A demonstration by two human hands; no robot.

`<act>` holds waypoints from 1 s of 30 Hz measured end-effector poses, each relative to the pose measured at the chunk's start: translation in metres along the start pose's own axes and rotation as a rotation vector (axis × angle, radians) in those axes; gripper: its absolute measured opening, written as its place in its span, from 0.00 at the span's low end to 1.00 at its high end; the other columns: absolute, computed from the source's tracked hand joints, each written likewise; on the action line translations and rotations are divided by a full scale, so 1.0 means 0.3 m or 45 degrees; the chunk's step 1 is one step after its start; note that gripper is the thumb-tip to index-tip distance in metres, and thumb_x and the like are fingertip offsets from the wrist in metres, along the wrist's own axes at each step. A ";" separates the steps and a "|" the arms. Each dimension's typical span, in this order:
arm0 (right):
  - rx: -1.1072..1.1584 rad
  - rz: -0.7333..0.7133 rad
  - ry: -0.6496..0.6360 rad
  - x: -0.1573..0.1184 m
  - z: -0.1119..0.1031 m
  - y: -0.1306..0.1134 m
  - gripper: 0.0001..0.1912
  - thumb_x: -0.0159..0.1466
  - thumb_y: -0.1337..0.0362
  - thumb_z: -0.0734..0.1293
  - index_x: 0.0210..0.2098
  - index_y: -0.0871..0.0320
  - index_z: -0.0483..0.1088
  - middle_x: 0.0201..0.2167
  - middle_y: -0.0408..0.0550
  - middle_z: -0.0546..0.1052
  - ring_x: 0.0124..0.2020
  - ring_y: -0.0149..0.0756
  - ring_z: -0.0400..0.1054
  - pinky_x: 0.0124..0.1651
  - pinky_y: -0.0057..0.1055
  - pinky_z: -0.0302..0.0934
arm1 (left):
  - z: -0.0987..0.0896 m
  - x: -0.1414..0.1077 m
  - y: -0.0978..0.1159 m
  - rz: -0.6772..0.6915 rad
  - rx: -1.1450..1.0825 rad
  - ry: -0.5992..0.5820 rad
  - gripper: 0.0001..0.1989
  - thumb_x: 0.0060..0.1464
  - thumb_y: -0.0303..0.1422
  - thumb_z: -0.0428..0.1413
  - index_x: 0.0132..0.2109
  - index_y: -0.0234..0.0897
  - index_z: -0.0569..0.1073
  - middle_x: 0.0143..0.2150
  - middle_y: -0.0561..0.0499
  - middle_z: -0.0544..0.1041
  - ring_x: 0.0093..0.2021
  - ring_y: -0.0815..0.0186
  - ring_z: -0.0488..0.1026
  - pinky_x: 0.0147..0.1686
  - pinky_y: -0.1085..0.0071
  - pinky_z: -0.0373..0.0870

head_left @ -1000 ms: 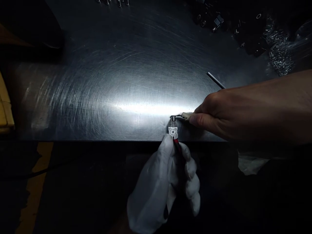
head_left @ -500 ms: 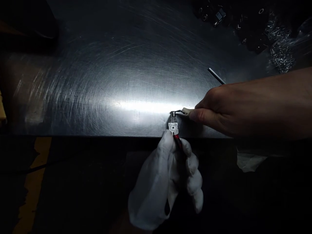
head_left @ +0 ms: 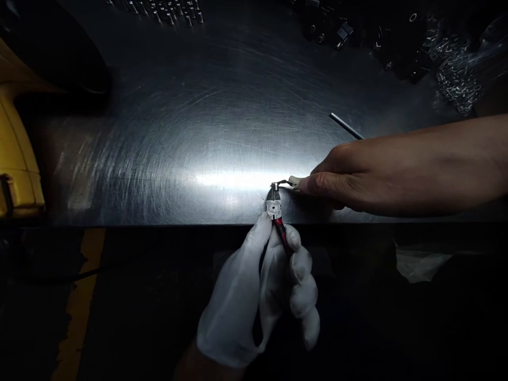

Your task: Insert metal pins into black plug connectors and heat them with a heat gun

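My left hand (head_left: 254, 291), in a white glove, is wrapped round the red-handled pliers (head_left: 273, 208). Their jaws point away from me, over the metal tabletop near its front edge. A small shiny metal piece (head_left: 275, 186) sits at the tip of the jaws. My bare right hand (head_left: 333, 177) comes in from the right and pinches a pale-handled tool (head_left: 294, 181) with a thin dark end. That thin end reaches left to the small metal piece and seems to touch it. The right hand's other fingers are mostly hidden beneath it.
A thin metal rod (head_left: 346, 125) lies behind my right hand. Many small metal pins (head_left: 458, 82) are heaped at the back right, beside dark scattered parts (head_left: 344, 32). Shiny pieces (head_left: 166, 10) stand at the back. On the left is a yellow and black machine (head_left: 19, 153).
The view has shifted, so more of the yellow machine and the shiny pieces at the back now show. Both hands keep their holds, with the pliers and pale-handled tool still together.
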State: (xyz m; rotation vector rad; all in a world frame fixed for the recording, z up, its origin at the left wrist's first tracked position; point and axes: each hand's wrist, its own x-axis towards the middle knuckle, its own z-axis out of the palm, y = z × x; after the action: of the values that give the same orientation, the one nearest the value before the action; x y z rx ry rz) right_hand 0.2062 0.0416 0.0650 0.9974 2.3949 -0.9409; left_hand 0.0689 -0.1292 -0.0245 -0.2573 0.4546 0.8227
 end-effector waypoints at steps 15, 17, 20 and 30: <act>-0.067 -0.027 -0.003 -0.006 0.051 0.034 0.26 0.73 0.46 0.60 0.29 0.54 0.79 0.16 0.44 0.73 0.12 0.30 0.62 0.16 0.30 0.51 | 0.012 0.000 -0.009 0.031 -0.008 0.070 0.26 0.70 0.48 0.38 0.40 0.36 0.73 0.28 0.50 0.72 0.21 0.67 0.69 0.18 0.65 0.74; -0.054 0.094 -0.042 -0.016 0.047 0.010 0.30 0.71 0.41 0.58 0.27 0.54 0.76 0.17 0.46 0.73 0.12 0.31 0.63 0.14 0.30 0.52 | 0.008 -0.001 -0.007 0.023 -0.032 0.025 0.27 0.70 0.49 0.38 0.39 0.35 0.73 0.28 0.50 0.72 0.21 0.67 0.69 0.18 0.65 0.74; 0.000 0.180 -0.119 -0.031 0.036 -0.019 0.31 0.71 0.40 0.57 0.24 0.54 0.73 0.17 0.46 0.73 0.14 0.32 0.65 0.14 0.30 0.57 | 0.003 -0.004 -0.005 0.022 -0.057 -0.010 0.27 0.70 0.50 0.39 0.41 0.35 0.73 0.28 0.50 0.73 0.21 0.67 0.70 0.17 0.65 0.75; -0.424 -0.132 0.122 -0.064 0.085 -0.024 0.22 0.74 0.48 0.55 0.32 0.54 0.68 0.25 0.44 0.74 0.20 0.32 0.64 0.22 0.32 0.57 | 0.013 -0.001 -0.010 0.059 0.003 0.074 0.26 0.69 0.51 0.41 0.40 0.36 0.73 0.28 0.51 0.71 0.19 0.68 0.68 0.15 0.67 0.73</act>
State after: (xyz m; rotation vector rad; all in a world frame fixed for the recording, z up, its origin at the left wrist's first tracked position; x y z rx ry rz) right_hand 0.2162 0.0106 0.0610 0.8149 2.5914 -0.5100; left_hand 0.0723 -0.1298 -0.0207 -0.2700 0.5175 0.8619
